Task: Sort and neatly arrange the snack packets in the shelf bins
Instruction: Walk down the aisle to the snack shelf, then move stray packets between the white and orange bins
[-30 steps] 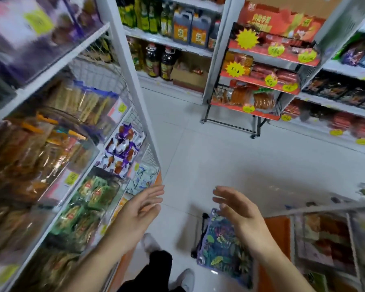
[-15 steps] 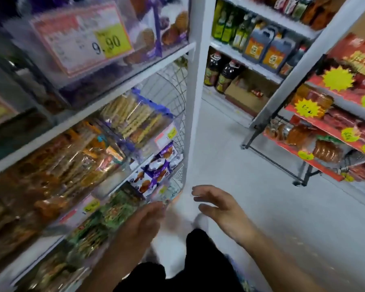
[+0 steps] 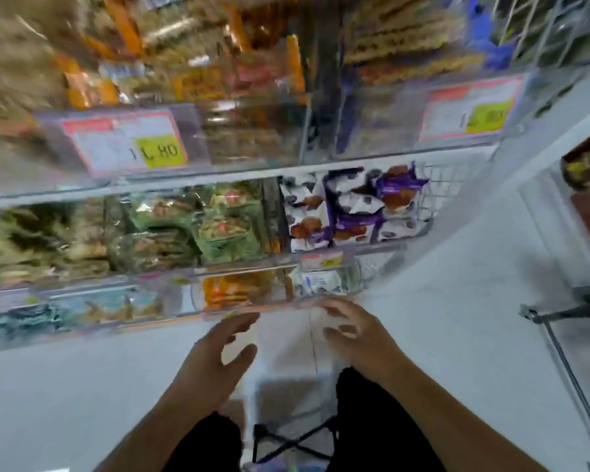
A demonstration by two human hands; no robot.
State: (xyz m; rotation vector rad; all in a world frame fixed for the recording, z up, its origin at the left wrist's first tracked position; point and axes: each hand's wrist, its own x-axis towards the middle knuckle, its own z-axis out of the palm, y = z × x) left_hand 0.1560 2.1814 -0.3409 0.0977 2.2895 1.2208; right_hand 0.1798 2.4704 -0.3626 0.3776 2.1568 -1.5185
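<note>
Since a moment ago the view has swung to face the shelf head-on, and both hands have come forward over the floor (image 3: 457,335): the left hand (image 3: 215,362) and right hand (image 3: 358,332) each have a wide, empty grip, fingers spread toward the lowest bin (image 3: 273,306). Just past the fingertips lie orange packets (image 3: 235,289) and a white packet (image 3: 321,282), their direction too blurred to tell; one shelf up, green packets (image 3: 218,229) sit left of purple-and-white packets (image 3: 351,207), which stand roughly upright, long axes vertical.
</note>
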